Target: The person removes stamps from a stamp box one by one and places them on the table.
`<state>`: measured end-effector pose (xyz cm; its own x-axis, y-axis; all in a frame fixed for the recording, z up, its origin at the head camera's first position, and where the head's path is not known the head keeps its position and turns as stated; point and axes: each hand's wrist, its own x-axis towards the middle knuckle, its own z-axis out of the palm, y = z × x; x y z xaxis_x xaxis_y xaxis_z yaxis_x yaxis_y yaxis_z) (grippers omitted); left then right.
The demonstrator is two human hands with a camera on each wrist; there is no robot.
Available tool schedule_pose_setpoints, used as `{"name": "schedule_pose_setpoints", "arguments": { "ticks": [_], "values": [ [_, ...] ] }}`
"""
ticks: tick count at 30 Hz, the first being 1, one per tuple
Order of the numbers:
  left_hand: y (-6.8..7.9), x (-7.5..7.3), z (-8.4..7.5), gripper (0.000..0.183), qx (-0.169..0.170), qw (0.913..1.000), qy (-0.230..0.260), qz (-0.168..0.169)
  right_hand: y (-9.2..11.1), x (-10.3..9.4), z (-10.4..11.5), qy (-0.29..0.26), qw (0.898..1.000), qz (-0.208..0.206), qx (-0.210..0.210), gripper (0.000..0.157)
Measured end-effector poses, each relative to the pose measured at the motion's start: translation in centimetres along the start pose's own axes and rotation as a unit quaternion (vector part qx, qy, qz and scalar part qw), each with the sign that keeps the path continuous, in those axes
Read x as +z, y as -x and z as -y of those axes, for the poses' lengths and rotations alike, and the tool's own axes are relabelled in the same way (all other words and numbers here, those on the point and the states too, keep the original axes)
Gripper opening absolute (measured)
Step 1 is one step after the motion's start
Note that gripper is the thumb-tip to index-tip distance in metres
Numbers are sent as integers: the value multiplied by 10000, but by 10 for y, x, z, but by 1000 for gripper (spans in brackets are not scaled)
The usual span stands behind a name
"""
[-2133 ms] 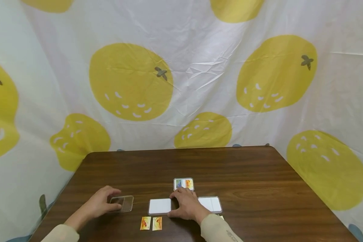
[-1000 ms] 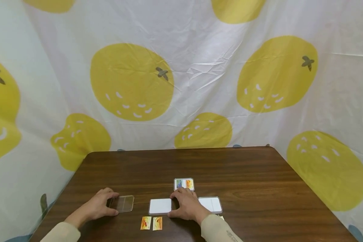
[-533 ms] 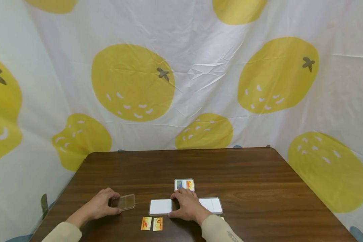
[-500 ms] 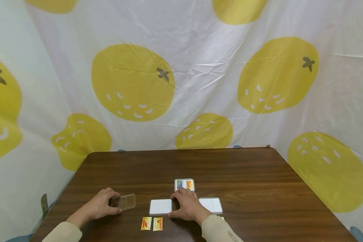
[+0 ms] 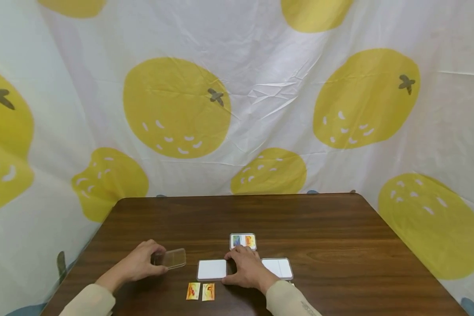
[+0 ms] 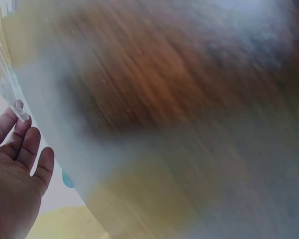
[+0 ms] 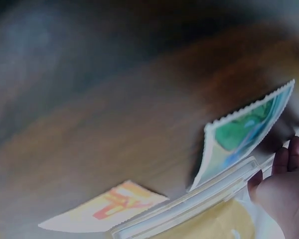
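My left hand (image 5: 142,262) pinches the clear cover (image 5: 177,258), tilted, left of the white-lined case (image 5: 212,270), whose right end my right hand (image 5: 246,268) grips. A smooth edge slipping could drop it, perhaps jolting the orange stamps (image 5: 208,292) just nearer me.

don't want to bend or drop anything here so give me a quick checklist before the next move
1. Clear cover secure: ok, the left hand pinches one end.
2. Left white case steadied: ok, the right hand is at its right end.
3. Orange stamps inside that case: not ok, both lie on the table in front of it.
4. Cover over the case: not ok, it is off to the left.
5. Cover free of smudges: cannot tell.
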<state>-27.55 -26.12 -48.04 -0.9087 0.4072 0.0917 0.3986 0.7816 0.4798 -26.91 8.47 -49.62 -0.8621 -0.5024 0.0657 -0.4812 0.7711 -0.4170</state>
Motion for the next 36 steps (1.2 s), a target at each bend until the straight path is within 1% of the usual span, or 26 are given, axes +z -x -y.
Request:
{"name": "schedule_pose_setpoints", "arguments": {
  "ticks": [5, 9, 13, 17, 24, 30, 33, 36],
  "values": [
    [-5, 1, -6, 54, -76, 10000, 2, 24, -1, -2, -2, -19, 10000, -29, -45, 56],
    [-11, 3, -12, 55, -7, 9999, -76, -86, -2, -2, -3, -65, 9999, -107, -79, 55],
    [-15, 5, -19, 55, 190, 9995, -151, -199, -3, -4, -3, -178, 9996, -194, -110, 52],
    [-19, 7, -27, 55, 397, 9987, -193, -273, -5, -7, -4, -270, 9992, -249, -167, 54],
    [-27, 12, -38, 54, 728, 9966, -205, -327, -8, -15, -4, -499, 9983, -216, -193, 58],
    [-36, 20, -47, 54, 1012, 9937, -274, -387, -11, -21, -4, -630, 9978, -163, -78, 61],
    [-40, 24, -52, 53, 1156, 9920, -294, -419, -13, -23, -3, -683, 9974, -197, -64, 63],
    [-42, 27, -58, 53, 1217, 9914, -288, -389, -14, -24, -2, -643, 9975, -259, -106, 63]
  ]
}}
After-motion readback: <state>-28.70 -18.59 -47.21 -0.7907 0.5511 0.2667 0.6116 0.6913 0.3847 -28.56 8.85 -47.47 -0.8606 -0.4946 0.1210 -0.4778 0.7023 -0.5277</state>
